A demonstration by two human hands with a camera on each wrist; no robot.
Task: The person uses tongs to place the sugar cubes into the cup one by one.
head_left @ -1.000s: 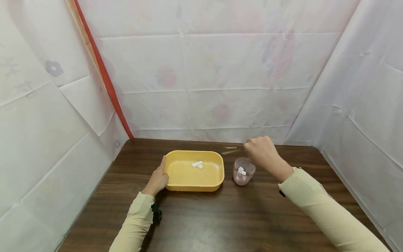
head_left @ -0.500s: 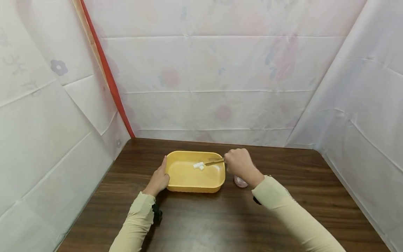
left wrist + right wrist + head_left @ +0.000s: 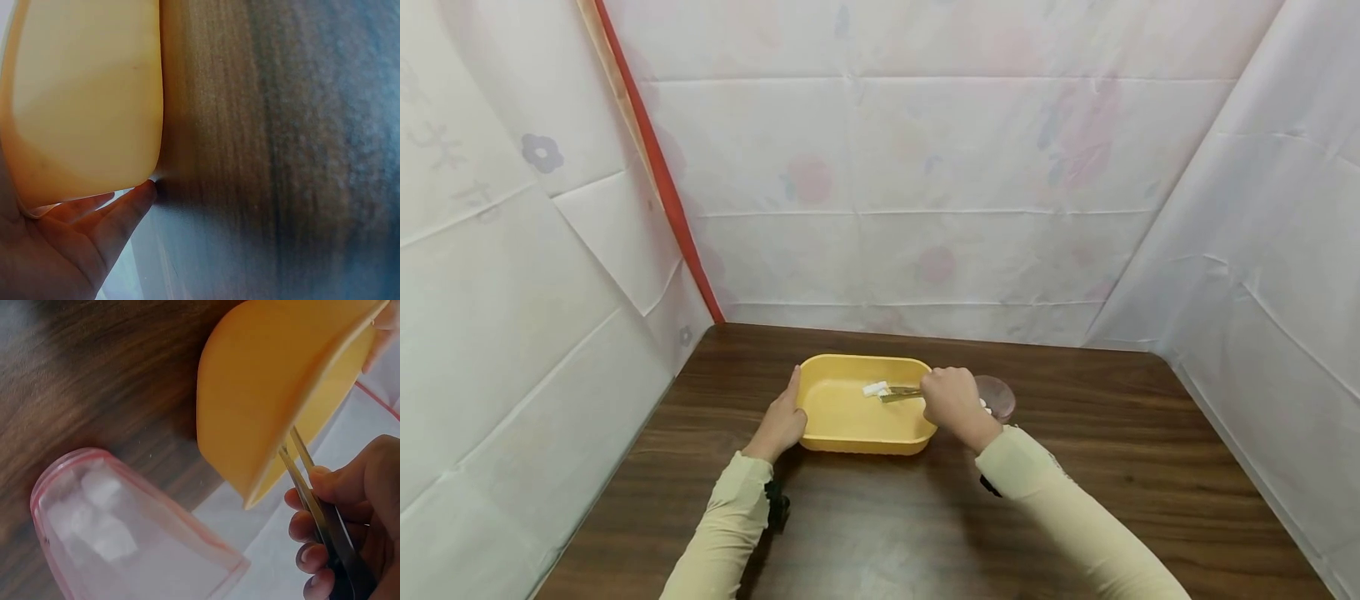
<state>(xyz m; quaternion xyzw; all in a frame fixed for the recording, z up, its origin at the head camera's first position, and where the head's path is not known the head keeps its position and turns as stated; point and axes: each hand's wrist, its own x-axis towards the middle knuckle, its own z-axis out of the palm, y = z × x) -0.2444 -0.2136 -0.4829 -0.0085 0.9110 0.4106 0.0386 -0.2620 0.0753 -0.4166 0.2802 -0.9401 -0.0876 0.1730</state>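
Around the metal tongs, my right hand pinches, thumb against fingers; the tips reach the white cubes inside the yellow tray. My left hand grips its left wall, so I'd squeeze squarely and softly.

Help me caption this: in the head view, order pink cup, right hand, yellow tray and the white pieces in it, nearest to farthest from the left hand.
1. Yellow tray, touching the left hand
2. White pieces, inside it
3. Right hand, tray's right end
4. Pink cup, beyond that hand
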